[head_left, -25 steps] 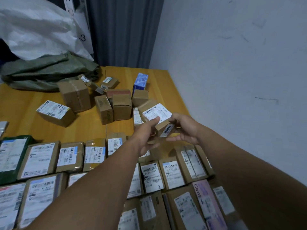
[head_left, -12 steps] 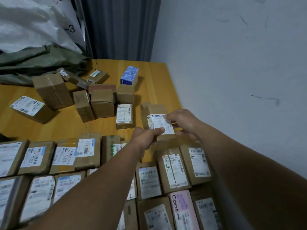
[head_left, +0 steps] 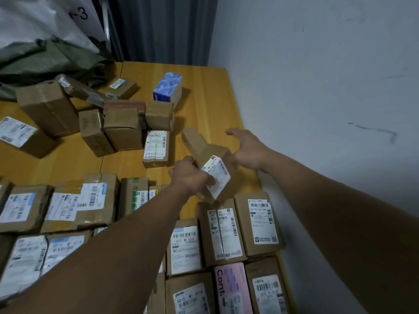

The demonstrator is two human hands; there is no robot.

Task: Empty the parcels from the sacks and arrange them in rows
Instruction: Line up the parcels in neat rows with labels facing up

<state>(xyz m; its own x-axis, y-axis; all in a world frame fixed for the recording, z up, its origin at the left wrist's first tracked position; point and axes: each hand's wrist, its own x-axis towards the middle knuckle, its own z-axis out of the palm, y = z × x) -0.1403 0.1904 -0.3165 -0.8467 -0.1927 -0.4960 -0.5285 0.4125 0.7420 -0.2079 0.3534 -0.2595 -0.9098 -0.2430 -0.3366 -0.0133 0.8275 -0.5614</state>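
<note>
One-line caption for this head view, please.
Left grip holds a small labelled parcel at the far end of the arranged rows; right grip open beside it.

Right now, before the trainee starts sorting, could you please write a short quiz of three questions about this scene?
1. True or false: the left hand grips a small labelled parcel above the rows.
2. The upright box near the far end of the table has which colour? A) blue B) red C) black
3. Which letters are printed large on the pink parcel in the near rows?

Key: 1 true; 2 A; 3 Cont
</note>
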